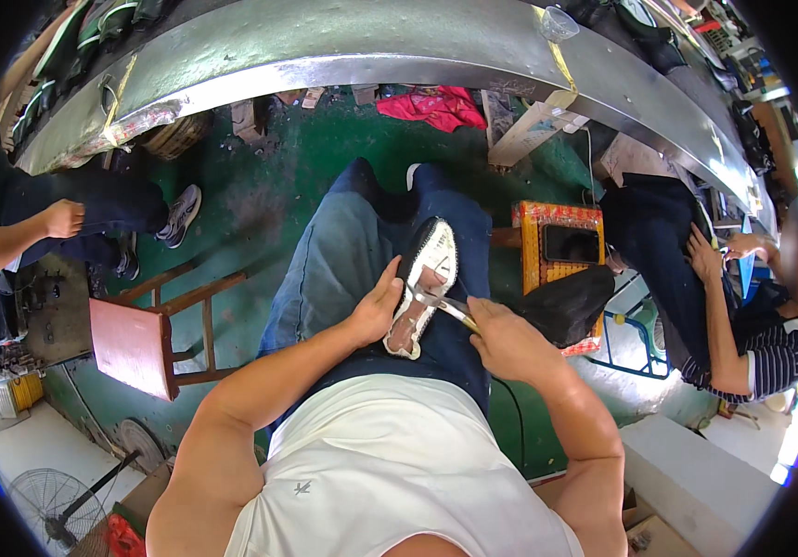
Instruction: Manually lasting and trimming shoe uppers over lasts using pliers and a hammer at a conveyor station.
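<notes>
On lap, left hand against shoe, grip unclear; right hand wrapped round hammer.

The head-worn fisheye looked steeply down from above and behind the hands, near enough to take in both forearms, and bent the counter beyond the hands into an arc.

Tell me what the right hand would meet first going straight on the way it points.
Likely the shoe, underside up: the right hand points forward and left, along the tool it holds. The tool overlaps the shoe in this view; whether they touch is unclear.
</notes>
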`<state>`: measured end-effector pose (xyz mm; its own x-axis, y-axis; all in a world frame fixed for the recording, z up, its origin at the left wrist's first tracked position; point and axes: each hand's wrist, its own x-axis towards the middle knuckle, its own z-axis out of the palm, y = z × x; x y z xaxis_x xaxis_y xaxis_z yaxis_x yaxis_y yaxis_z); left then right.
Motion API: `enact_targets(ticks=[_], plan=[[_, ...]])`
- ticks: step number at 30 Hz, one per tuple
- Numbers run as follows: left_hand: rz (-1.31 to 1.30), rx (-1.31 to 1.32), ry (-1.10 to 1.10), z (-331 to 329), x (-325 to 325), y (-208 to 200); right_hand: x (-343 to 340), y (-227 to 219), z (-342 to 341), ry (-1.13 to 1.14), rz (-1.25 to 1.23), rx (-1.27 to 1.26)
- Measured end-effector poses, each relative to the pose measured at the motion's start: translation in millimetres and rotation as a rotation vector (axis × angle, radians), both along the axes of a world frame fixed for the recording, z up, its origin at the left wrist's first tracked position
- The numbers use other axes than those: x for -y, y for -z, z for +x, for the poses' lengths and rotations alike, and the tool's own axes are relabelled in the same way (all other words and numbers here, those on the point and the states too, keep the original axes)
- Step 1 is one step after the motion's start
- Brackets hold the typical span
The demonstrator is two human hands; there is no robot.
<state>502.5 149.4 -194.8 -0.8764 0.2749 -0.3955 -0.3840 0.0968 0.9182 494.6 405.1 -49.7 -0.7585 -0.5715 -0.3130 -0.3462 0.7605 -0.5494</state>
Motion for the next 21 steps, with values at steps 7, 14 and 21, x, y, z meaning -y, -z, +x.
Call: enact_targets(ticks=[7, 14, 21], plan=[[-0.108, -0.128, 0.036, 10.2, 3.0, -6.3, 38.2, -45.4, -65.5, -0.287, 0.378, 0.291], [0.469, 0.163, -0.081, -10.6, 12.8, -14.9, 23.1, 46.7, -4.5, 0.143, -0.033, 0.251], [0.138, -0.03, 0.054, -22.1, 6.4, -8.3, 0.0, 35.9, -4.0, 0.155, -0.137, 0.266]])
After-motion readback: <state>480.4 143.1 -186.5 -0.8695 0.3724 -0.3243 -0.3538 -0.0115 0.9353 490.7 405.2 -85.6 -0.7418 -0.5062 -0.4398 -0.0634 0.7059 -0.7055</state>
